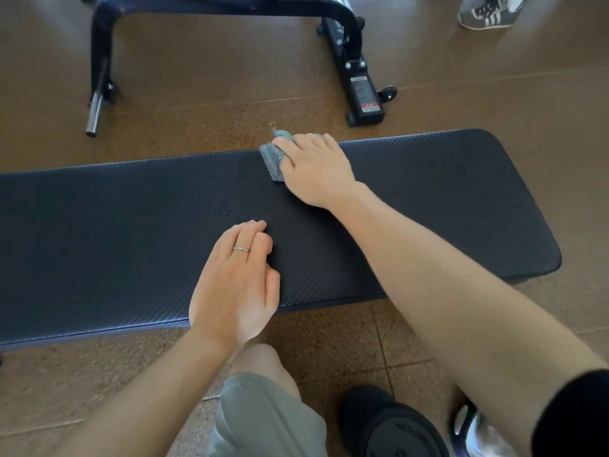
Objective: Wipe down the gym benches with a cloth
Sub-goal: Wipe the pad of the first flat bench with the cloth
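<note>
My right hand (314, 168) lies flat on a small blue-grey folded cloth (273, 156) and presses it down on the long dark padded bench (115, 225), which serves me as a desk, close to its far edge. The fingers (298, 140) of this hand are nearly straight over the cloth, and only its left part shows from under them. My left hand (235, 285) rests on the near side of the same bench, well apart from the cloth, with its fingers relaxed and holding nothing; a thin silver ring (241, 249) is on one finger. Beyond the bench, a black metal frame (349, 57) stands on the brown speckled floor (197, 103).
</note>
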### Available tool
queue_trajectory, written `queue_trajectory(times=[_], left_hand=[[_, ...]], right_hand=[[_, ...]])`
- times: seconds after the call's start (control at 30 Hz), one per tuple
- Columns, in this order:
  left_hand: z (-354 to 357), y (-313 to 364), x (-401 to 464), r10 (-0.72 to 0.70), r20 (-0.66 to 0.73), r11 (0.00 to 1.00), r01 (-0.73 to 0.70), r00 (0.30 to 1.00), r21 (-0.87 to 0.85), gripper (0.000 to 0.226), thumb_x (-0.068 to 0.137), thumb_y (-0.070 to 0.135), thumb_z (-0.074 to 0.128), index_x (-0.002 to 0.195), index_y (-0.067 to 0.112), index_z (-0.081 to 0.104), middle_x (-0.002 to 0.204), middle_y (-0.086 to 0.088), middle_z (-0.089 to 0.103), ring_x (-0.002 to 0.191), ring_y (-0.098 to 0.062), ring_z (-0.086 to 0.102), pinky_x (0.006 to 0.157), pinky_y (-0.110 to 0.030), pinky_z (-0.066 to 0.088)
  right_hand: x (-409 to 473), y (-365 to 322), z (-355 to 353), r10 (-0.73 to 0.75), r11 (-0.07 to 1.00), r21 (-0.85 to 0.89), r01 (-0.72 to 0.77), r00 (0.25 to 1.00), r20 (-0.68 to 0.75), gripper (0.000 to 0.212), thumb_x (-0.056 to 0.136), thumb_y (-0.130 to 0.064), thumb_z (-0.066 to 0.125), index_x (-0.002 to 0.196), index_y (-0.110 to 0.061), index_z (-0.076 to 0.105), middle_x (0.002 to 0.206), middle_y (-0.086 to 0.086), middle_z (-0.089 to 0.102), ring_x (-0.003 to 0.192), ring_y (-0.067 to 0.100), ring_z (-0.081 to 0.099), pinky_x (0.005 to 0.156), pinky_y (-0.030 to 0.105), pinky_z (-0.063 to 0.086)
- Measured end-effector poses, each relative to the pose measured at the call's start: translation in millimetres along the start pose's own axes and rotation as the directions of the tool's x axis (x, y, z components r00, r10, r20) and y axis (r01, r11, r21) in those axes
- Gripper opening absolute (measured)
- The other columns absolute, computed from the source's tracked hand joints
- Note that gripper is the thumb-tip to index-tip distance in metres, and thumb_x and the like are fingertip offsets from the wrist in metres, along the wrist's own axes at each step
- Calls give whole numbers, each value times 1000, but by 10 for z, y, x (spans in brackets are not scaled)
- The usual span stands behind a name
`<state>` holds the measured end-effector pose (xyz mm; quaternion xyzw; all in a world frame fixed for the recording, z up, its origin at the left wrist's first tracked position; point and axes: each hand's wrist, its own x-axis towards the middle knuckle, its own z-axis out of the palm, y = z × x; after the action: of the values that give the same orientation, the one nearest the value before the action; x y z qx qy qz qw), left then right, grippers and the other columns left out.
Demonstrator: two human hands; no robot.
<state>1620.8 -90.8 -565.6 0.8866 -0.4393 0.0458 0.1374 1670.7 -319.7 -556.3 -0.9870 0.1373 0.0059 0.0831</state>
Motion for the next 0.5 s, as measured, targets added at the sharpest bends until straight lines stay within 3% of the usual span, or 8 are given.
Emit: queue_trajectory(times=[0.07, 0.17, 0.27, 0.33, 0.5], left_hand=[[25, -6, 19, -10, -9, 1000, 10, 1000, -3, 27, 94, 17, 40, 103, 3, 61, 131, -17, 61, 126, -34, 50, 112, -48, 44], [54, -11, 5, -19, -14, 1000, 19, 1000, 12, 23, 93, 15, 44, 103, 4, 62, 132, -16, 62, 126, -32, 49, 113, -46, 43], [62, -11, -4, -9, -12, 1000, 9, 1000, 19, 25, 94, 16, 42, 104, 4, 62, 130, -16, 63, 125, -32, 50, 113, -46, 43], [46, -3, 1, -13, -5, 1000, 13, 1000, -1, 30, 94, 18, 38, 104, 3, 62, 129, -17, 63, 125, -34, 52, 112, -49, 44], [22, -5, 14, -11, 18, 1000, 11, 1000, 8, 31, 95, 19, 37, 107, 3, 61, 130, -18, 63, 125, -35, 53, 113, -48, 43]], right_hand=[[-100, 607, -59, 124, 992, -25, -125, 992, -27, 55, 101, -34, 21, 149, -21, 42, 147, 13, 51, 136, 33, 44, 114, 47, 27], [-391, 1348, -162, 325, 945, -14, -326, 945, -45, 54, 102, -34, 21, 150, -18, 40, 152, 14, 44, 143, 33, 34, 120, 51, 21], [-459, 1054, -78, 420, 907, -13, -422, 905, -66, 55, 105, -32, 24, 157, -16, 29, 163, 15, 28, 153, 30, 17, 124, 51, 9], [-592, 546, 15, 370, 929, 4, -370, 927, -64, 58, 105, -33, 24, 161, -16, 22, 168, 14, 19, 156, 30, 11, 125, 50, 6], [-1578, -356, 169, 78, 997, 3, -78, 996, -37, 60, 104, -39, 16, 161, -21, 24, 168, 8, 19, 156, 27, 14, 127, 49, 12]])
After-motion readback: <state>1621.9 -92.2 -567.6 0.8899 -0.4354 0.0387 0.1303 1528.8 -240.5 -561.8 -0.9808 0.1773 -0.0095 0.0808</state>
